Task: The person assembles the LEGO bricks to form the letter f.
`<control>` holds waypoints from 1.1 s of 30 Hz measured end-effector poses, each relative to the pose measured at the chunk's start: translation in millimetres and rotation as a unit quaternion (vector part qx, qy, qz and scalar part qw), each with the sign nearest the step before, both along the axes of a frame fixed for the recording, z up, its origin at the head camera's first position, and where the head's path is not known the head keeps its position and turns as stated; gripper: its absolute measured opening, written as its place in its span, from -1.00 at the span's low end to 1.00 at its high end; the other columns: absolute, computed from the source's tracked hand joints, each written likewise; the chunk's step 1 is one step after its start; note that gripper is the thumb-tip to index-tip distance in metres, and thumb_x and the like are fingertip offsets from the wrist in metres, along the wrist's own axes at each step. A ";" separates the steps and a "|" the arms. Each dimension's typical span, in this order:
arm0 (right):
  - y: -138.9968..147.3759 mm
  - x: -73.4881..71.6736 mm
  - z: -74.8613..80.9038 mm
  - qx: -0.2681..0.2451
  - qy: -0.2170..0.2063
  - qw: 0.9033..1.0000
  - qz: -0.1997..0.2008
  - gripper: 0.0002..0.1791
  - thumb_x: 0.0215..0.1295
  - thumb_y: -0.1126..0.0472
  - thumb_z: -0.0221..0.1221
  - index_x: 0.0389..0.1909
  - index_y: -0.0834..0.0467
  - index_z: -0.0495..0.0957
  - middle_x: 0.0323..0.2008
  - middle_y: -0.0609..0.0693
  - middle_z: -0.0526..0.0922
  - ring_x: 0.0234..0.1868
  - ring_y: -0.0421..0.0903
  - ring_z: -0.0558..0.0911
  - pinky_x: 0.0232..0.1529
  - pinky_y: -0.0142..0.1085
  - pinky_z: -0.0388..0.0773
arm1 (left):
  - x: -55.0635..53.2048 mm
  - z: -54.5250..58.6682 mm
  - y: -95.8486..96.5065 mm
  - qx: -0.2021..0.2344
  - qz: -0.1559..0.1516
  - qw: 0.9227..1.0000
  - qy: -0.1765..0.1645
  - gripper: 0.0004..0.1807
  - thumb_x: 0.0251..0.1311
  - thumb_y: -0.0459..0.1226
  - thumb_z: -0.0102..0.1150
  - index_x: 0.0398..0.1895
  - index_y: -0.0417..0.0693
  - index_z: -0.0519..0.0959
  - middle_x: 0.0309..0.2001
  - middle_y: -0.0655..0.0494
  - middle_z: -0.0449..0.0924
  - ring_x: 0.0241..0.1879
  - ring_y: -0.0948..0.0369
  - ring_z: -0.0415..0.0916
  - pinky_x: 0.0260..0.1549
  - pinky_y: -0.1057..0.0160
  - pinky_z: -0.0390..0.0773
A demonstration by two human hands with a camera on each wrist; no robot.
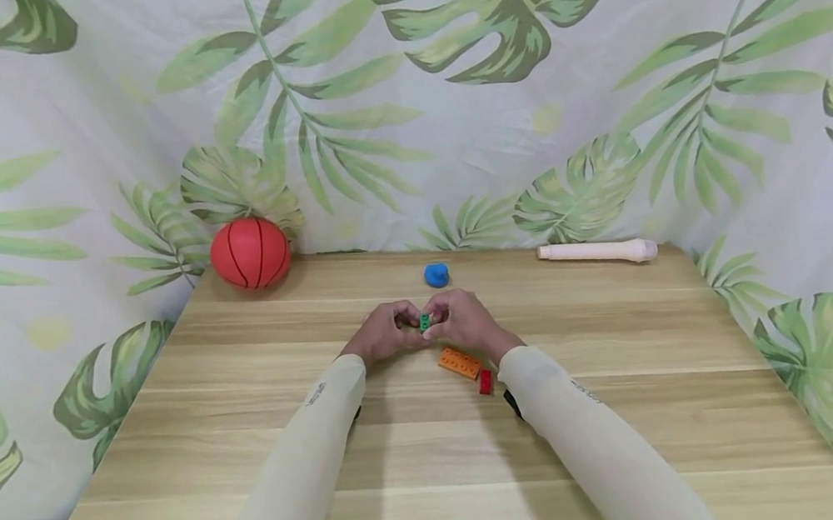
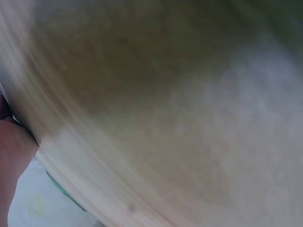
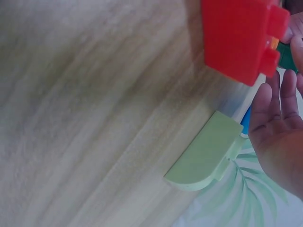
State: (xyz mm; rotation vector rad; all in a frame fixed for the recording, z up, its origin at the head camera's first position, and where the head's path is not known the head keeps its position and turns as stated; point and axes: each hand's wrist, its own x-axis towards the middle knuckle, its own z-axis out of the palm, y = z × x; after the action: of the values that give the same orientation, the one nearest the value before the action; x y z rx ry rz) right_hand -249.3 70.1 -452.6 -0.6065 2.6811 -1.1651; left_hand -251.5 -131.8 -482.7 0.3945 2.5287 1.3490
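A small green toy brick (image 1: 425, 323) with studs is pinched between both hands over the middle of the table. My left hand (image 1: 387, 330) grips it from the left and my right hand (image 1: 465, 319) from the right, the fingertips meeting around it. Just below the right hand lie an orange studded brick (image 1: 460, 363) and a small red brick (image 1: 485, 382). The red brick looms close in the right wrist view, where a pale green rounded brick (image 3: 206, 153) also lies near the right hand. The left wrist view catches only an edge of the left hand (image 2: 16, 156).
A blue lump-shaped object (image 1: 436, 275) sits just beyond the hands. At the back left of the wooden table (image 1: 253, 443) is a red ball (image 1: 250, 253) with black lines. A pale pink microphone-shaped object (image 1: 597, 253) lies at the back right, before a leaf-patterned cloth (image 1: 483, 170).
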 end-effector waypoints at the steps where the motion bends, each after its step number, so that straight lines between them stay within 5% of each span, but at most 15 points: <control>1: -0.1 -0.2 -0.1 -0.001 -0.001 1.000 -0.001 -0.78 0.22 0.30 0.55 -0.13 0.16 0.80 -0.35 0.01 0.69 -0.24 -0.10 0.57 -0.11 -0.32 0.54 | 0.0 0.2 0.0 0.001 0.000 1.000 0.000 -0.72 0.20 -0.25 0.60 -0.09 -0.02 0.70 -0.04 0.05 0.74 0.01 0.13 0.56 0.24 0.08 0.50; 15: -1.6 3.9 0.2 0.021 0.003 1.000 0.001 -0.79 0.27 0.29 0.52 -0.10 0.15 0.76 -0.33 0.02 0.70 -0.27 -0.10 0.59 -0.12 -0.30 0.59 | 0.6 -1.8 -2.0 0.013 -0.003 1.000 0.009 -0.74 0.22 -0.26 0.59 -0.12 -0.05 0.69 -0.08 0.05 0.73 -0.04 0.18 0.56 0.14 0.18 0.53; 20: 7.1 8.7 1.9 0.052 -0.013 0.998 0.036 -0.61 0.40 0.23 0.44 0.20 0.16 0.65 -0.05 0.12 0.76 -0.02 0.01 0.69 0.16 -0.08 0.67 | -0.5 -3.4 -0.9 0.018 -0.005 1.000 0.003 -0.73 0.19 -0.28 0.60 -0.12 -0.07 0.68 -0.09 0.05 0.71 -0.05 0.18 0.55 0.11 0.22 0.52; 25: 24.6 18.6 3.4 0.070 -0.032 0.994 0.073 -0.32 0.50 0.14 0.34 0.53 0.27 0.36 0.24 0.27 0.63 0.27 0.17 0.62 0.41 0.10 0.53 | -1.9 -3.3 -0.2 0.015 -0.002 1.000 0.002 -0.72 0.19 -0.29 0.60 -0.11 -0.06 0.67 -0.09 0.05 0.70 -0.04 0.16 0.54 0.11 0.21 0.51; 33: 44.9 35.5 3.9 0.115 -0.012 0.988 0.099 -0.42 0.47 0.11 0.38 0.32 0.38 0.51 0.15 0.27 0.68 0.18 0.15 0.64 0.33 0.05 0.59 | -1.2 -4.6 0.7 0.002 0.006 1.000 -0.002 -0.71 0.19 -0.24 0.61 -0.12 -0.02 0.68 -0.07 0.08 0.70 -0.03 0.18 0.56 0.10 0.24 0.51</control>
State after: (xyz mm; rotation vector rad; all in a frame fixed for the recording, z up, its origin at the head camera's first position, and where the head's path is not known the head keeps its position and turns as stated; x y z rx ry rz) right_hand -213.8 115.1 -448.6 -0.7896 2.6117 -0.7933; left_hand -252.6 -131.1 -487.3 0.3777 2.5289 1.3577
